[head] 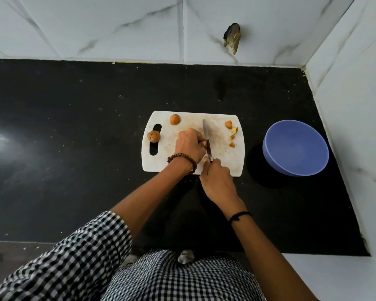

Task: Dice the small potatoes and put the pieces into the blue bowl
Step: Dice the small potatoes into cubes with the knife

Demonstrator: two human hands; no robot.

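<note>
A white cutting board (224, 157) lies on the black counter. Two whole small potatoes sit on its left part, one (175, 119) near the far edge and one (154, 136) by the handle slot. Several cut potato pieces (232, 132) lie along the right edge. My left hand (189, 144) curls over a potato (204, 144) that is mostly hidden under the fingers. My right hand (217, 179) grips the handle of a knife (206, 137), whose blade runs right beside the left fingers. The blue bowl (295, 147) stands to the right of the board and looks empty.
White marble-pattern tiled walls close the counter at the back and on the right, forming a corner behind the bowl. A broken hole (232, 38) shows in the back wall. The counter's front edge runs below my forearms.
</note>
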